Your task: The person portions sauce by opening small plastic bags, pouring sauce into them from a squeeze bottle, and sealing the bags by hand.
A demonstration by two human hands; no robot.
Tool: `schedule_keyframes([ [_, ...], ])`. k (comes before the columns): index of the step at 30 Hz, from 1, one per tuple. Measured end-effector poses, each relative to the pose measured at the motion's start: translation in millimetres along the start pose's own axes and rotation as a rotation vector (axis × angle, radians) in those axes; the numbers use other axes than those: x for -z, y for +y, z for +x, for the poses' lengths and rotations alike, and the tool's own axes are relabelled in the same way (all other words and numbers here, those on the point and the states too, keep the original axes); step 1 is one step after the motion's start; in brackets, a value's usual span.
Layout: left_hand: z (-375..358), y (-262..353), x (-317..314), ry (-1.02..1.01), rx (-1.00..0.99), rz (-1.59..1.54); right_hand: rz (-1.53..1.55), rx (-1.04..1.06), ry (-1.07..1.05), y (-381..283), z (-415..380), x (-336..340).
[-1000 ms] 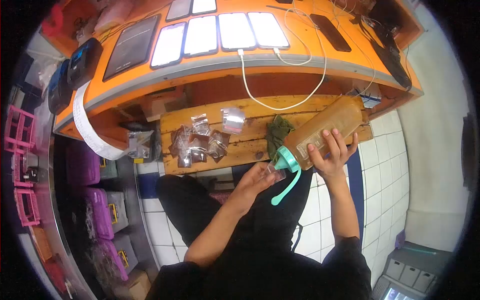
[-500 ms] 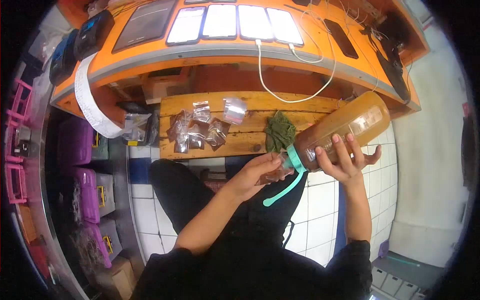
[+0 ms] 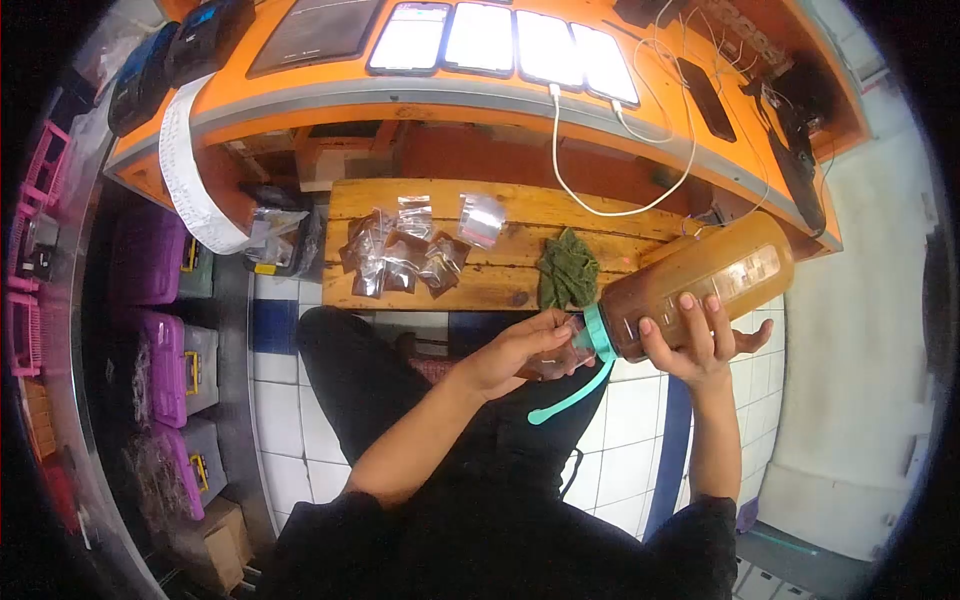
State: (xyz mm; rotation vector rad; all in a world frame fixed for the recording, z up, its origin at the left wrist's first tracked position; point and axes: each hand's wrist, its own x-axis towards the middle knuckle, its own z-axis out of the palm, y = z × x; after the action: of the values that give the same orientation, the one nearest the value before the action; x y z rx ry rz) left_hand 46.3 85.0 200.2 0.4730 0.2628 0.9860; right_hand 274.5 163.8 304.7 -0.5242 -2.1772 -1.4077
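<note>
My right hand (image 3: 690, 345) grips a large squeeze bottle (image 3: 730, 265) of brown liquid, tipped on its side with the mouth toward the left. A teal cap (image 3: 598, 332) with a dangling strap is on its neck. At the spout, my left hand (image 3: 515, 355) pinches a small clear plastic bag (image 3: 552, 360) that has brown liquid in it. The bag's mouth surrounds the spout, partly hidden by my fingers. Several filled sachets (image 3: 403, 262) of dark brown liquid lie on the wooden bench (image 3: 500, 290). Beside the bottle's neck is a crumpled green cloth (image 3: 567, 268).
An orange counter (image 3: 360, 100) stands beyond the bench, carrying several lit phones (image 3: 480, 40), a tablet (image 3: 315, 35) and printers (image 3: 208, 42). A white cable (image 3: 560, 160) loops over its edge. Purple-lidded boxes (image 3: 168, 368) are on the left.
The view has shifted slightly, so the counter and bench appear a little to the right. Both hands keep their hold, with the bottle still tilted into the bag.
</note>
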Motion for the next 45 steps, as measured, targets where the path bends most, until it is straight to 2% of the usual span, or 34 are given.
schedule_keyframes([
  [2, -2, 2, 6, -0.055, 0.043, 0.016, -0.010, 0.025, 0.006, 1, -1, 0],
  [9, 0, -3, 8, -0.055, 0.007, -0.042, -0.011, 0.013, -0.081, -2, -1, 2],
  [15, 1, -3, 10, -0.056, 0.001, -0.039, -0.033, 0.061, -0.056, -1, -6, -1],
  [33, -1, -7, 19, -0.043, -0.012, -0.001, 0.059, -0.027, -0.136, -9, -24, -5],
  [42, -3, -8, 20, 0.027, -0.022, -0.034, 0.393, -0.367, -0.267, -34, -43, -10],
  [45, -4, -11, 24, 0.052, -0.052, -0.006, 0.503, -0.535, -0.226, -51, -48, -22],
])
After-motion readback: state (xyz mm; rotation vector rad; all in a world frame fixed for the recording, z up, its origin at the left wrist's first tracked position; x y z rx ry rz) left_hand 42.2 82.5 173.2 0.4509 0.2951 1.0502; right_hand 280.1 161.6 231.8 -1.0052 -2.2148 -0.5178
